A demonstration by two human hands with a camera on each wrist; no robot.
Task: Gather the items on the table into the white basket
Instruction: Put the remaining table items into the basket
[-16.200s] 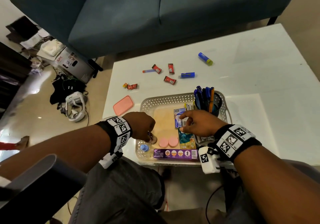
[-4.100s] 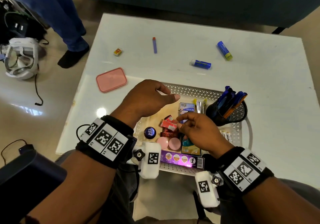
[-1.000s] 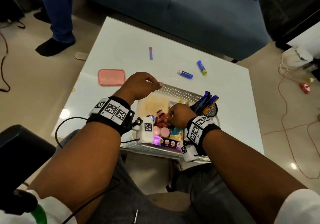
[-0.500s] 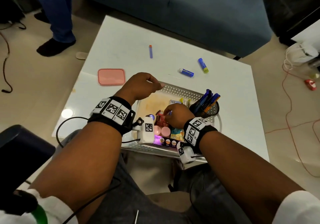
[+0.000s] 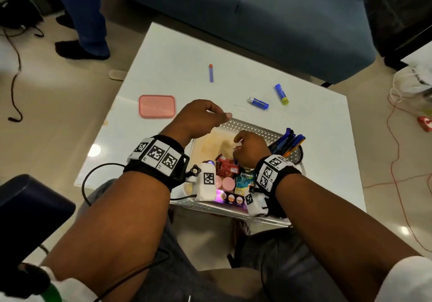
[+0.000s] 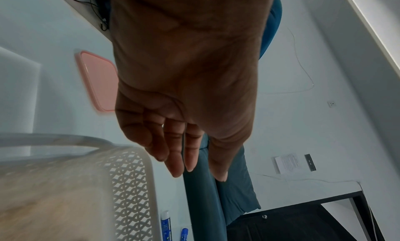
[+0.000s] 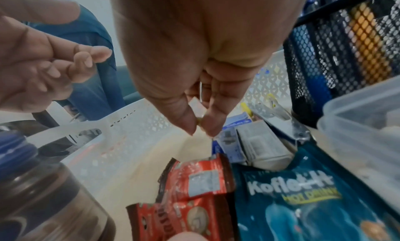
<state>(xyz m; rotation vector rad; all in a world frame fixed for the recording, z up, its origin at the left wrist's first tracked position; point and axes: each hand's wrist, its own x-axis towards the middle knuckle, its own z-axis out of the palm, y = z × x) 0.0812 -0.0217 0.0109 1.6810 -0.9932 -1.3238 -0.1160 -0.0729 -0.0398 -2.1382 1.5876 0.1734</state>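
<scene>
The white surface (image 5: 177, 68) carries the white basket (image 5: 252, 129) at its near edge, in front of the seated person. Behind the surface stands a blue sofa (image 5: 233, 14). Inside the basket, a black mesh pen holder (image 5: 295, 154) with blue pens stands in the far right corner; a teal sachet (image 7: 303, 202), red candy wrappers (image 7: 194, 184), two pink round things (image 5: 225, 183), small boxes (image 7: 249, 142) and a dark jar with a blue lid (image 7: 32, 184) lie or stand near the front.

The left hand (image 5: 198, 120) hovers over the far left corner of the basket, fingers relaxed and nearly straight, holding nothing. The right hand (image 5: 250, 148) is low inside the basket, and its thumb and fingers pinch a small pale wrapped piece (image 7: 198, 108) just above the boxes.

On the surface, outside the basket, lie a pink lid (image 5: 157, 106) to the left, a thin blue stick with a red tip (image 5: 211, 73) further back, a blue tube with a white cap (image 5: 258, 103) and, near it, a blue glue stick with a yellow cap (image 5: 281, 94).
</scene>
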